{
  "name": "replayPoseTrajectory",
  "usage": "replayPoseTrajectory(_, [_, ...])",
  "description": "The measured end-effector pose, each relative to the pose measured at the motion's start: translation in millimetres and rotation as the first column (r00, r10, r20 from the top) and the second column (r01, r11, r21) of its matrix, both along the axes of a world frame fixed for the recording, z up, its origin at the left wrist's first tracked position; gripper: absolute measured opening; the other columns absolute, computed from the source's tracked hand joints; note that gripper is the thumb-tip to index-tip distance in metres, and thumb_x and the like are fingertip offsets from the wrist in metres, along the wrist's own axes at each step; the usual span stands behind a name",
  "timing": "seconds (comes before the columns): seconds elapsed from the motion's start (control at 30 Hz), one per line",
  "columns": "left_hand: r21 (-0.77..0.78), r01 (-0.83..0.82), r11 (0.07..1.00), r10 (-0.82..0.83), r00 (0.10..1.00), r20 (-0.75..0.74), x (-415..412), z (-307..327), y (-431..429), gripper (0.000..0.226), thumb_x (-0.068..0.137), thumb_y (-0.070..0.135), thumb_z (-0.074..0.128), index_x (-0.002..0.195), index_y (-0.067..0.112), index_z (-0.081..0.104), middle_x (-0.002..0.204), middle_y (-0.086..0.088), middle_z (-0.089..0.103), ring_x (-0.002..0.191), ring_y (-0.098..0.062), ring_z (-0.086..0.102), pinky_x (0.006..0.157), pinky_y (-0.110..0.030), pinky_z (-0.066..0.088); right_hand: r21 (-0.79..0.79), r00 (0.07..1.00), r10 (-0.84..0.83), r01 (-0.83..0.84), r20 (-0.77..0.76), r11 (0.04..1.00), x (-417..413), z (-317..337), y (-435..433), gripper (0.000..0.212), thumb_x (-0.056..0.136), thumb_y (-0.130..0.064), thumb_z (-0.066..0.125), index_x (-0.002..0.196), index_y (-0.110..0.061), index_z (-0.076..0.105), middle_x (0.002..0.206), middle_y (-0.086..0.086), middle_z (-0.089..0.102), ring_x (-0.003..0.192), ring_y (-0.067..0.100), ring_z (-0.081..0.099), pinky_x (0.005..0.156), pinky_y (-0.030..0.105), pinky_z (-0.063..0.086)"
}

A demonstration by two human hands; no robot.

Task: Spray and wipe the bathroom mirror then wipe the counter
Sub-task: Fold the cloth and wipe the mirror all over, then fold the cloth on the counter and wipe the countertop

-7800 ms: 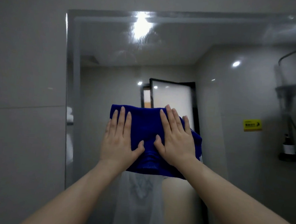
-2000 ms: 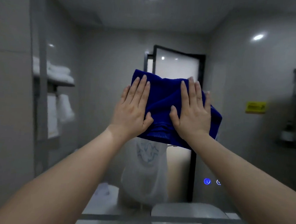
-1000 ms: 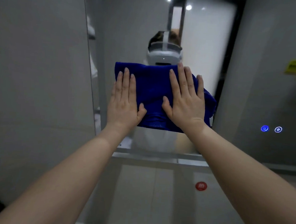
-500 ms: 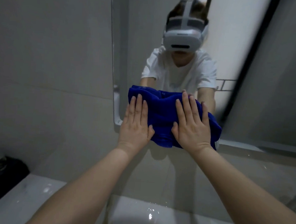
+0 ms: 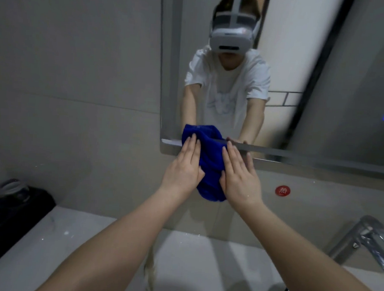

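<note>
Dim, flat light, whole frame soft. Wide-angle bends the mirror [image 5: 347, 87] edge lines; faucet [image 5: 365, 241] at right is blurred. Faint arm shadows on the counter [image 5: 73, 232].

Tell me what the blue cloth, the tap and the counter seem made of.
Blue cloth: soft plush fabric, likely microfibre, bunched in folds. Tap: polished metal, probably chromed, with bright reflections. Counter: smooth white glossy surface, stone or ceramic; cannot tell which.

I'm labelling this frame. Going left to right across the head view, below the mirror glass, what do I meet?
black object → left hand → blue cloth → right hand → red round sticker → faucet
</note>
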State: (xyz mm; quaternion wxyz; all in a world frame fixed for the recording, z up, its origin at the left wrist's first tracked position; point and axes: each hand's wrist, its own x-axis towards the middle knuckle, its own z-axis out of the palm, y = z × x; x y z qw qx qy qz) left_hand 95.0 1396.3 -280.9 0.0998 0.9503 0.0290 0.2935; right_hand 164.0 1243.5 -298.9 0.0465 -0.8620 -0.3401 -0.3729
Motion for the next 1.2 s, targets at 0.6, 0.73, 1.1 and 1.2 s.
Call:
replayPoseTrajectory(0.6, [-0.329, -0.363, 0.872, 0.078, 0.765, -0.639, -232, -198, -118, 0.034, 0.097, 0.038, 0.044, 0.093, 0.007, 0.055, 0.093, -0.012, 0.061, 0.086, -0.031, 0.059, 0.067, -0.038, 0.047, -0.235, 0.542, -0.212, 0.027, -0.813, 0.972, -234, -185, -114, 0.032, 0.105, -0.027, 0.024, 0.126, -0.012, 0.044, 0.116, 0.011, 0.060, 0.097, 0.034, 0.059, 0.076, 0.037, 0.038])
replayPoseTrajectory(0.73, [-0.468, -0.456, 0.757, -0.008, 0.710, -0.705, -294, -242, -153, 0.025, 0.087, 0.032, 0.065, 0.093, 0.011, 0.054, 0.099, -0.007, 0.053, 0.084, -0.018, 0.049, 0.069, -0.027, 0.036, -0.275, 0.513, -0.195, -0.085, -0.836, 0.958, -277, -230, -158, 0.028, 0.103, -0.028, 0.032, 0.119, -0.014, 0.049, 0.110, 0.010, 0.060, 0.094, 0.031, 0.059, 0.067, 0.034, 0.039])
replayPoseTrajectory(1.1, [-0.233, -0.428, 0.873, 0.119, 0.651, -0.750, -372, -261, -201, 0.049, 0.090, 0.057, 0.047, 0.062, 0.019, 0.057, 0.070, 0.008, 0.056, 0.071, -0.015, 0.057, 0.059, -0.029, 0.040, -0.258, 0.497, -0.118, -0.221, -0.860, 0.941, -336, -255, -211, 0.036, 0.098, -0.040, 0.039, 0.096, -0.016, 0.066, 0.097, 0.002, 0.058, 0.097, 0.021, 0.050, 0.078, 0.034, 0.040])
replayPoseTrajectory(1.2, [-0.272, -0.499, 0.823, 0.153, 0.655, -0.740, -357, -254, -194, 0.047, 0.094, 0.044, 0.047, 0.060, 0.015, 0.058, 0.064, -0.001, 0.059, 0.065, -0.021, 0.061, 0.053, -0.028, 0.040, -0.223, 0.460, -0.130, -0.154, -0.878, 0.963, -323, -243, -211, 0.040, 0.100, -0.035, 0.036, 0.077, -0.012, 0.059, 0.076, 0.004, 0.056, 0.079, 0.024, 0.053, 0.070, 0.034, 0.040])
